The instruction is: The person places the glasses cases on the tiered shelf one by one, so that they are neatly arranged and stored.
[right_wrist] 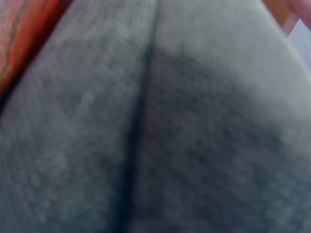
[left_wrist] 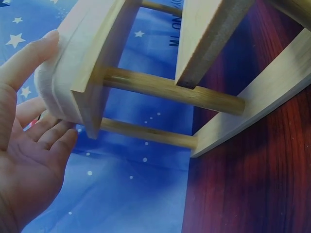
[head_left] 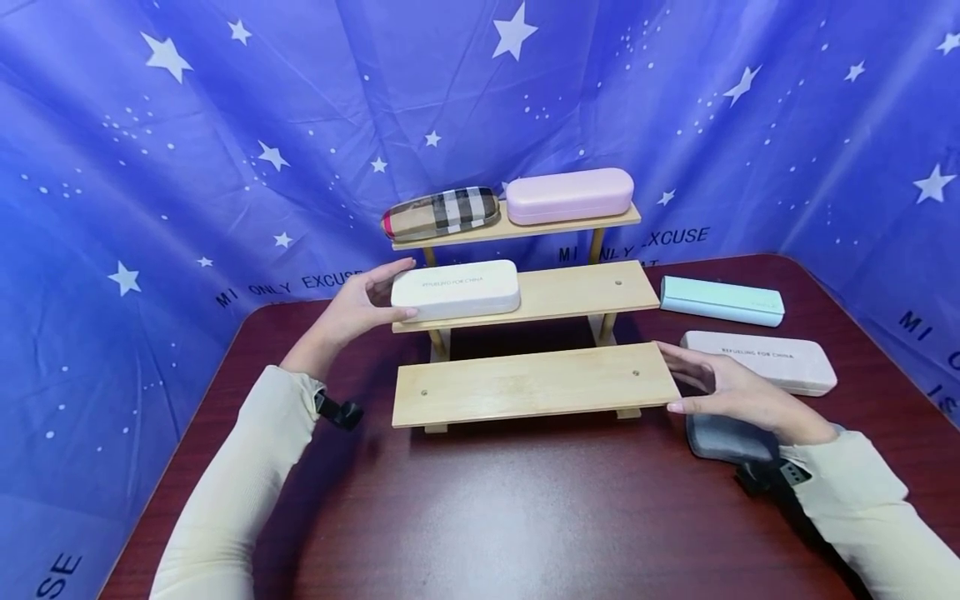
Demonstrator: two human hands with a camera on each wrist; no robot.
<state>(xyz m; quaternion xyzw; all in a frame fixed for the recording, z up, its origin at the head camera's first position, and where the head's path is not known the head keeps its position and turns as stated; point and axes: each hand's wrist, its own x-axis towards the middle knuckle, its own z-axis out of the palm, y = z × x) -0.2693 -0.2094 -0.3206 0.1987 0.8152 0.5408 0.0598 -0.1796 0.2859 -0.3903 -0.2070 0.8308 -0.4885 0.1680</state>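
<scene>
A three-tier wooden display rack (head_left: 570, 294) stands on the table. On its middle shelf lies a white glasses case (head_left: 457, 300), printed on top. My left hand (head_left: 358, 308) holds the case's left end, thumb at the front and fingers at the back. In the left wrist view, the thumb and fingers of my left hand (left_wrist: 36, 160) span the end of the white case (left_wrist: 63, 82). My right hand (head_left: 731, 392) grips the right end of the bottom shelf, thumb at its front corner. A dark grey glasses case (right_wrist: 209, 121) fills the right wrist view, blurred.
The top shelf bears a plaid glasses case (head_left: 442, 214) and a pink glasses case (head_left: 570, 197). Right of the rack lie a mint case (head_left: 722, 302) and a pale printed case (head_left: 787, 364), partly behind my right hand. A blue starry curtain (head_left: 300, 100) hangs behind the dark red table (head_left: 480, 517).
</scene>
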